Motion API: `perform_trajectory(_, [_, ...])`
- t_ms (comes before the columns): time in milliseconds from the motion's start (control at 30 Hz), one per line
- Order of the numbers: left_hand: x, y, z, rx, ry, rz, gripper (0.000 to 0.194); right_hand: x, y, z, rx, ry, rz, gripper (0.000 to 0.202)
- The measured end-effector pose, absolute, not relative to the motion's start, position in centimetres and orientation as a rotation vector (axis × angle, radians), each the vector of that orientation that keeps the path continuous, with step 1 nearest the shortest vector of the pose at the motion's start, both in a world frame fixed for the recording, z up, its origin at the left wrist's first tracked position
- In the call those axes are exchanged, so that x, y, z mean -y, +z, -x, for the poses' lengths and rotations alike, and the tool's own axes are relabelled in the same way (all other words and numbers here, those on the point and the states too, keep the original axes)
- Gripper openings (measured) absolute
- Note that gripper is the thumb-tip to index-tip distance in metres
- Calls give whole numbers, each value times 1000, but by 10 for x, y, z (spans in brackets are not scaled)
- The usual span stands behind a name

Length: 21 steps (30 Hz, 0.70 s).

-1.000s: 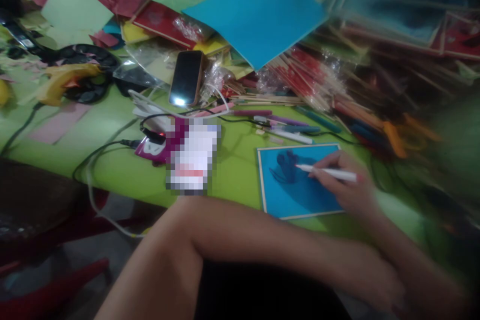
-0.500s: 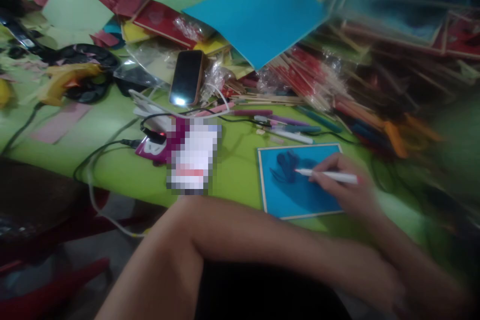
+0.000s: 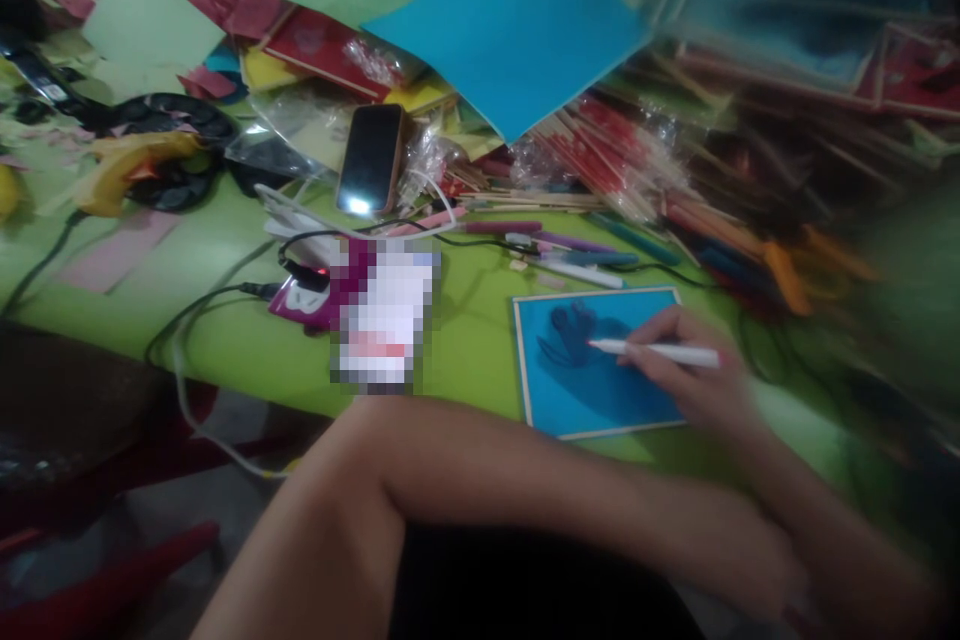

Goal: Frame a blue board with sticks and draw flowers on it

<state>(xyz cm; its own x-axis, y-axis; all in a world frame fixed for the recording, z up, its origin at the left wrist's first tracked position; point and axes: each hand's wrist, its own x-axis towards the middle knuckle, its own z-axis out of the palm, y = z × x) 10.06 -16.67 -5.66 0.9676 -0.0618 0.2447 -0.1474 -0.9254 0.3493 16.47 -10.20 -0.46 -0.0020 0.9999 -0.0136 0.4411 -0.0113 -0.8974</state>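
Observation:
My right hand (image 3: 686, 360) is closed round a white marker (image 3: 694, 354), whose pinkish tip touches a blue board (image 3: 615, 400) with pale stick edging. Dark curved lines, like a drawing, show on the board just left of the tip. My left forearm lies across the front, below the board, and my left hand (image 3: 772, 560) is near my right forearm at the lower right; its fingers are blurred and mostly hidden.
On the green table (image 3: 465, 320) are a lit phone (image 3: 371, 160), a blurred-out device (image 3: 382, 315), a purple power strip (image 3: 304, 300) with cables, and a yellow glue gun (image 3: 135, 165). Behind lie pens, sticks and a large blue sheet (image 3: 517, 40).
The view has shifted very slightly. The marker and my right hand have hardly moved, and the marker stays in my right hand.

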Motion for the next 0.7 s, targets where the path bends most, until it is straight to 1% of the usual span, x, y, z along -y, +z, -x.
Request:
perform_trajectory(100, [169, -61, -102, 464, 628, -2823, 26, 102, -9, -168, 1355, 914, 1444, 11])
perform_trajectory(167, [169, -63, -101, 505, 779, -2886, 30, 101, -11, -172, 1206, 879, 1398, 14])
perform_trajectory(267, [168, -62, -98, 515, 883, -2935, 39, 96, -7, -176, 1031, 855, 1353, 17])
perform_trajectory(367, [166, -60, -95, 521, 840, -2909, 42, 90, 1, -181, 921, 844, 1333, 15])
perform_trajectory(567, [158, -46, -89, 455, 664, -2806, 40, 83, 10, -195, 816, 783, 1283, 10])
perform_trajectory(700, [143, -30, -83, 309, 698, -2782, 39, 80, 7, -202, 835, 792, 1234, 6])
